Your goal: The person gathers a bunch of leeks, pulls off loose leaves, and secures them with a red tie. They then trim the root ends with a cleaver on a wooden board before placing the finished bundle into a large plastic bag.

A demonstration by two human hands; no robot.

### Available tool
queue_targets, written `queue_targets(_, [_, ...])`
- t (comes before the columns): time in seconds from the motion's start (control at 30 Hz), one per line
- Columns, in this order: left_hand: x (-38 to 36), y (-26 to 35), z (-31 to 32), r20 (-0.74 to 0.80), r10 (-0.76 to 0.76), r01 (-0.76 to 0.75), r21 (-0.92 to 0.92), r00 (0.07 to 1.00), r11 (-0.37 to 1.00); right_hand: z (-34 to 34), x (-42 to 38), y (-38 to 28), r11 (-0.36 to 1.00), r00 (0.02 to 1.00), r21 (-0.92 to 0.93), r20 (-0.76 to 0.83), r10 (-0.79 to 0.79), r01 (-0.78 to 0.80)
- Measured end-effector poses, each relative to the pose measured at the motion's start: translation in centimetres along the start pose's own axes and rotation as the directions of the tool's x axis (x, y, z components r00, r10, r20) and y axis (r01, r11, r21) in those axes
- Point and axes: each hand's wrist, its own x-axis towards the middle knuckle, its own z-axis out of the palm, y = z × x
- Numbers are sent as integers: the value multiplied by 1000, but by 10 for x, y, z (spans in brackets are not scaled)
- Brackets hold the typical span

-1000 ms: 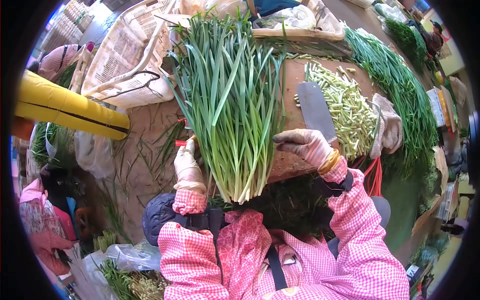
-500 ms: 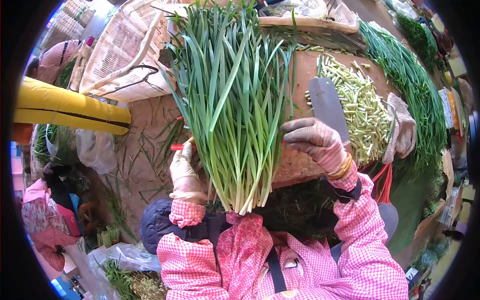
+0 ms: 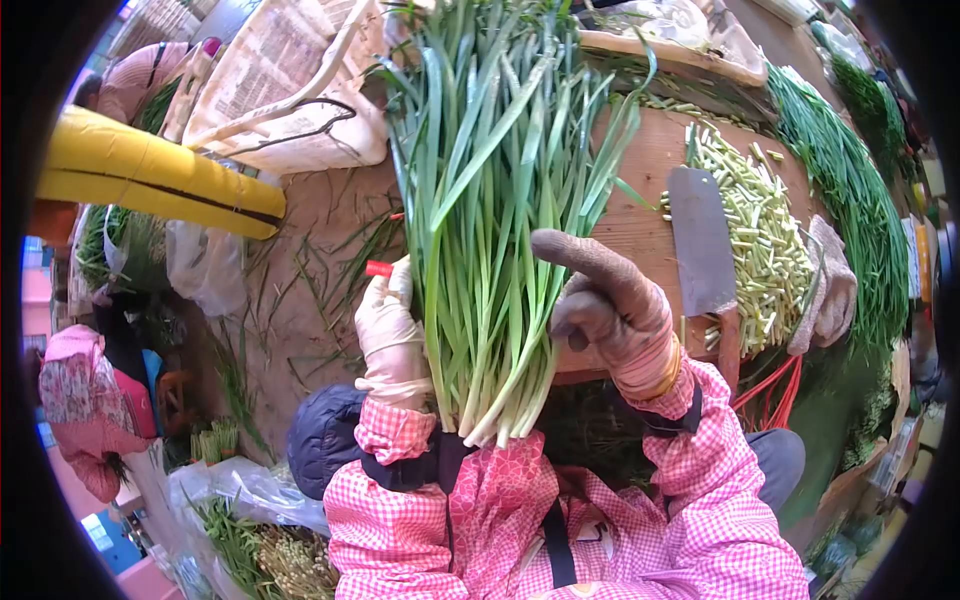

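A large bunch of garlic chives, green leaves up and pale stem ends toward me, lies in front of my body. My left hand, in a pale glove, is at its left side with a short red tie strip sticking out from the closed fingertips. At the right edge of the bunch is my right hand, in a dirt-stained glove. Its index finger stretches out over the leaves, while the lower fingers are bent. I see nothing in that hand, though its palm side is partly hidden.
On the wooden board lies a broad cleaver beside cut pale stems. A grey cloth and more greens are at the right. A plastic basket and yellow padded bar stand left. Red strips hang lower right.
My left hand has risen slightly, with the red strip now above its fingertips. My right hand has shifted left and down over the bunch's edge, its index finger extending. The whole view has shifted somewhat.
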Motion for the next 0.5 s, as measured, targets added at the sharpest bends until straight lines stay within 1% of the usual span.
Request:
queue_targets(0.03, [2,4,-2,6,22,-22,25,1000,999,3,7,-1,983,994,-154,52,-93,100])
queue_targets(0.07, [5,5,-6,19,61,-64,210,998,976,7,14,-3,932,977,-297,116,-179,206])
queue_targets(0.1, [7,3,-6,7,12,-13,127,1000,992,11,21,-4,849,948,-426,191,-254,313])
queue_targets(0.13, [9,0,-7,-3,23,-22,178,1000,984,17,26,-2,794,920,-470,259,-293,386])
queue_targets(0.17, [11,-5,-8,-11,34,-31,227,999,973,23,29,-3,709,914,-582,317,-253,398])
queue_targets(0.2, [12,-11,-9,-4,112,-102,396,994,913,29,34,-3,639,894,-629,371,-252,441])
queue_targets(0.23, [21,-23,-21,11,137,-126,475,991,871,35,39,-2,567,873,-669,423,-244,482])
queue_targets(0.3, [22,-29,-25,98,263,-272,555,960,786,44,46,-4,531,863,-694,477,-168,487])
queue_targets(0.33, [22,-31,-25,117,294,-298,642,949,707,47,50,-4,504,849,-704,512,-128,500])
queue_targets(0.37, [22,-31,-23,93,279,-271,650,956,710,50,53,-5,479,835,-713,545,-82,512])
queue_targets(0.4, [22,-30,-20,69,265,-243,657,962,713,53,55,-7,423,841,-776,538,54,469])
queue_targets(0.43, [17,-28,-20,73,297,-264,686,952,678,55,55,-6,598,873,-730,478,99,331])
queue_targets(0.47, [19,-28,-20,58,280,-239,698,958,674,57,54,-2,740,893,-649,422,157,177])
queue_targets(0.5, [19,-25,-22,33,215,-194,577,976,794,55,54,10,806,901,-558,427,76,196])
